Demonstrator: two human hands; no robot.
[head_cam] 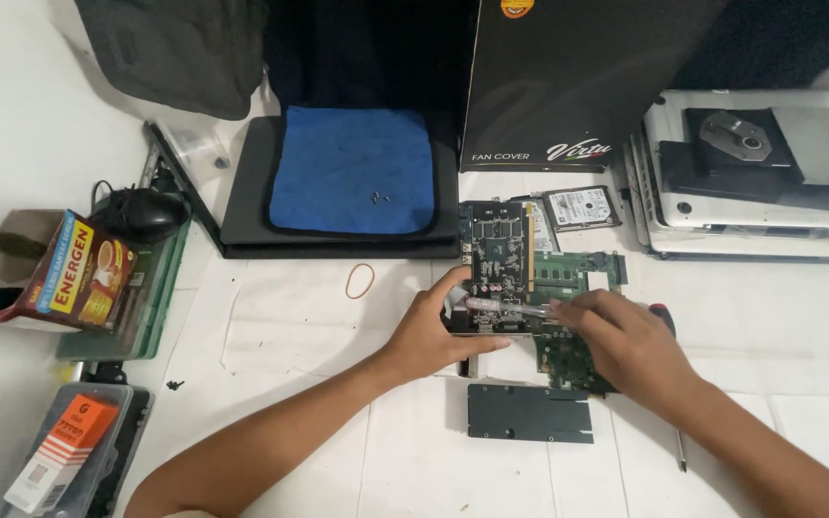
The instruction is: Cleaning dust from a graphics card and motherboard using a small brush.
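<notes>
Board: your dark circuit card (497, 251) sits at the table's middle, overlapping the green motherboard (578, 288).
Syringe: a small clear syringe (510, 309) lies across the card's near edge, pinched between both hands.
Left hand: your left hand (434, 336) reaches in from the lower left, forearm angled up, fingers curled around the card's near left corner, thumb along its edge.
Right hand: your right hand (626, 347) comes from the lower right, palm down, fingertips closed on the syringe.
Nearby: a black cover plate (530, 413) lies just below; a blue cloth (352, 182) sits well behind.
</notes>
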